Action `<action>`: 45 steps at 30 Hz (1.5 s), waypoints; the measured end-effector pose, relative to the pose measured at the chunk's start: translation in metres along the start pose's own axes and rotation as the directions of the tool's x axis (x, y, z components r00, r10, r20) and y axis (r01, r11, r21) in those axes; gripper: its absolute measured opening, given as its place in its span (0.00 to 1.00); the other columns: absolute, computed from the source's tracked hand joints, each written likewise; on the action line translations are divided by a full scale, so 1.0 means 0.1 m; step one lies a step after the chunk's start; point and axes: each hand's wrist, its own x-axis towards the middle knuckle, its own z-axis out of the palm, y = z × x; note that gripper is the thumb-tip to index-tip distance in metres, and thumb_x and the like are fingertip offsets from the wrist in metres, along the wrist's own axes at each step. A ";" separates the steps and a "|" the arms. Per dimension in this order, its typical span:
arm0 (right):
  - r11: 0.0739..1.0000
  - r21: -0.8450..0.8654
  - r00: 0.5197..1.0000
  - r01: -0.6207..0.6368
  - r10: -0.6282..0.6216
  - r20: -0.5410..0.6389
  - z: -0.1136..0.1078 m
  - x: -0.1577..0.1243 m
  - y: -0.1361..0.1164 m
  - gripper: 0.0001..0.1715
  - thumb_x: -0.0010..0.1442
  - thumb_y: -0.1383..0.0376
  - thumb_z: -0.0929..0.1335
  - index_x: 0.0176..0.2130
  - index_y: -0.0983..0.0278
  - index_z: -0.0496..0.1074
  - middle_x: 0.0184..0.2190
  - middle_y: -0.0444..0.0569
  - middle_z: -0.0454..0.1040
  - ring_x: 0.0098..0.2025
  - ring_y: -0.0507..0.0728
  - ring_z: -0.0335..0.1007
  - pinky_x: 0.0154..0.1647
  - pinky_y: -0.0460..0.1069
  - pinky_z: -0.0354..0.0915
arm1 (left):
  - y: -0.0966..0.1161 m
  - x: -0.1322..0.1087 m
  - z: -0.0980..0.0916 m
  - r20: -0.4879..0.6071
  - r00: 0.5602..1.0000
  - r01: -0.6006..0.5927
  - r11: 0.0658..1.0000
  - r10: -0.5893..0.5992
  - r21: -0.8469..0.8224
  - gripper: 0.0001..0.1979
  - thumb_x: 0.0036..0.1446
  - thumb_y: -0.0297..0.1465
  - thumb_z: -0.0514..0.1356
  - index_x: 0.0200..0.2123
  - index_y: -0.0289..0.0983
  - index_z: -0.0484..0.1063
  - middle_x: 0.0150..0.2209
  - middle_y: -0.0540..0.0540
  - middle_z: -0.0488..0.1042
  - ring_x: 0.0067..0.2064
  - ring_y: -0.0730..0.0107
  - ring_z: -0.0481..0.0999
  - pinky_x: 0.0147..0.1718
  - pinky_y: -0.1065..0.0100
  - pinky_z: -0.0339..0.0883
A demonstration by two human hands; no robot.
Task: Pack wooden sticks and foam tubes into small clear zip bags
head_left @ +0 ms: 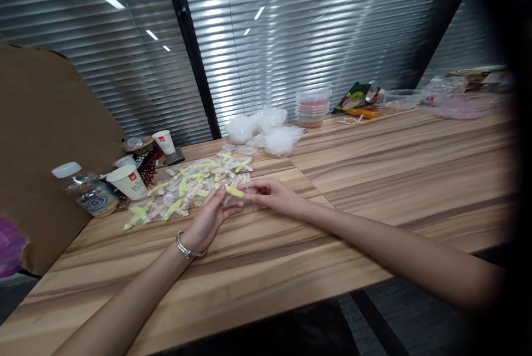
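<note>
Between my hands is a small clear plastic bag (235, 192) with a yellow-green piece inside. My left hand (210, 216), with a silver bracelet at the wrist, has its fingers closed on the bag's left side. On its right side, my right hand (272, 196) pinches the bag's edge between thumb and fingers. Just behind and to the left lies a spread pile of similar small bags (183, 187) holding yellow-green and pinkish pieces. The bag is held at the front right of that pile, low over the wooden table (266, 267).
White translucent bags (279, 141) and stacked clear tubs (312, 106) stand behind the pile. At the left are paper cups (129, 183), a white-capped bottle (93, 195) and a cardboard panel (45, 134). Packets (358, 98) and plastic trays (461, 105) lie at the back right.
</note>
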 end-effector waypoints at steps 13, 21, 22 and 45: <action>0.998 -0.055 0.999 0.040 -0.041 -0.027 0.01 0.00 -0.02 0.23 0.57 0.53 0.67 0.45 0.68 0.73 0.23 0.41 0.61 0.25 0.48 0.53 0.25 0.44 0.50 | -0.01 0.00 -0.01 -0.007 1.000 -0.004 1.000 0.005 0.019 0.09 0.59 0.36 0.58 0.36 0.36 0.69 0.39 0.44 0.74 0.42 0.63 0.75 0.49 0.55 0.67; 0.997 -0.068 0.999 0.031 -0.032 -0.022 0.01 -0.01 -0.06 0.23 0.58 0.54 0.67 0.47 0.66 0.73 0.23 0.41 0.61 0.25 0.48 0.54 0.25 0.44 0.51 | -0.03 0.01 -0.02 0.005 1.000 -0.018 1.000 0.018 0.022 0.10 0.59 0.37 0.57 0.36 0.35 0.69 0.37 0.45 0.74 0.41 0.63 0.75 0.50 0.54 0.66; 0.997 -0.070 0.999 0.030 -0.032 -0.020 0.01 -0.01 -0.06 0.23 0.58 0.54 0.67 0.47 0.66 0.73 0.23 0.41 0.61 0.26 0.48 0.54 0.26 0.44 0.51 | -0.03 0.01 -0.03 0.008 1.000 -0.020 1.000 0.019 0.020 0.10 0.59 0.37 0.57 0.36 0.35 0.69 0.37 0.45 0.74 0.41 0.63 0.75 0.50 0.54 0.65; 0.998 0.061 0.999 -0.020 0.017 0.040 -0.04 -0.02 -0.08 0.22 0.57 0.55 0.68 0.48 0.64 0.73 0.29 0.45 0.71 0.28 0.49 0.60 0.29 0.44 0.57 | -0.03 0.02 -0.05 -0.083 0.997 -0.005 1.000 0.008 0.031 0.10 0.54 0.36 0.62 0.37 0.36 0.73 0.40 0.46 0.74 0.45 0.65 0.72 0.47 0.61 0.67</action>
